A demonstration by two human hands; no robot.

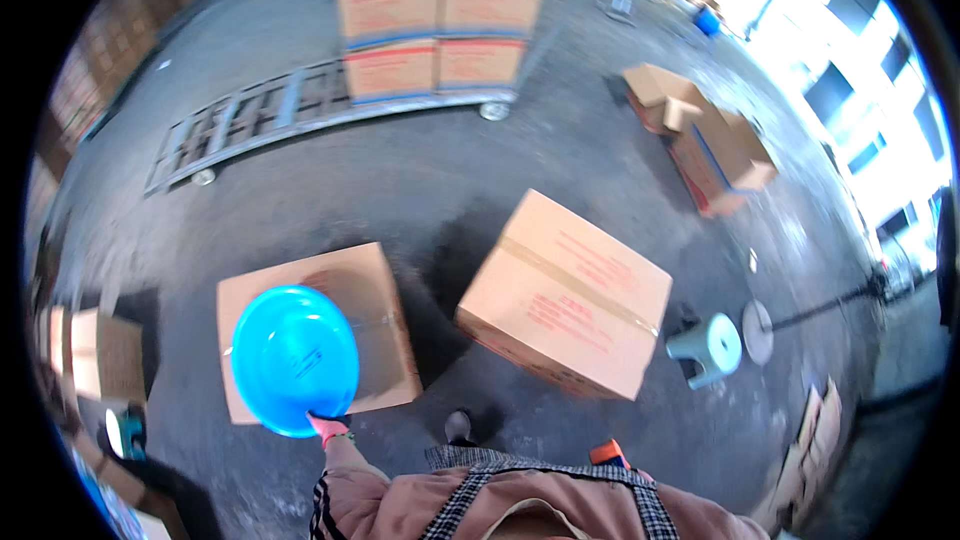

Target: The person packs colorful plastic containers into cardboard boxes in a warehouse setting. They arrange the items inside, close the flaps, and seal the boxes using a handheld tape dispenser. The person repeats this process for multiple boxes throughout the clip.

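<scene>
My left hand (328, 427) grips the near rim of a round, bright blue plastic basin (300, 360). The basin is held over a cardboard box (385, 365) at the lower left and covers much of its top. Whether basin and box touch, I cannot tell. To the right sits a second large carton (565, 295), its top closed with a strip of tape and printed in red. An orange and dark blue object (608, 453) shows at the right of my apron, its kind unclear. My right hand is hidden from sight.
Farther off, a low flat cart (240, 130) carries several stacked cartons (440, 25). Open cardboard boxes (715, 155) stand at the upper right. A pale green stool (708, 348) and a round-based pole (757, 330) are to my right. More boxes (105, 355) line the left.
</scene>
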